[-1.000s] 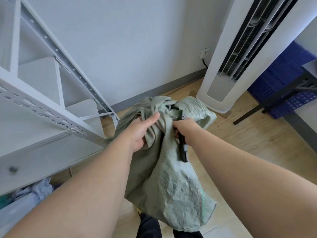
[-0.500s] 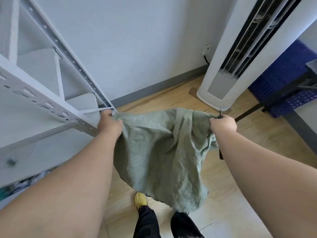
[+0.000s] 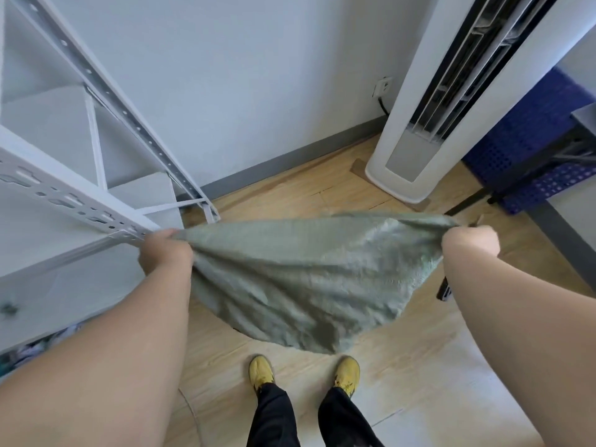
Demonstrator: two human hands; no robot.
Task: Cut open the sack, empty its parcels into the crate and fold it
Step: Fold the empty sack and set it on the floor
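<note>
Both arms are spreading wide: the left hand (image 3: 166,253) is gripping one corner of the green sack (image 3: 306,279), the right hand (image 3: 469,245) is clutching the other along with a dark tool (image 3: 444,290), and the sack is hanging limp above the yellow shoes (image 3: 262,371).

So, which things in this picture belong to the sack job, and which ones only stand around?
Belong to the job:
- green sack, stretched between left hand and right hand
- dark tool showing beside the right forearm
- blue crate

Just around:
- white shelving
- tower air conditioner
- wall socket
</note>
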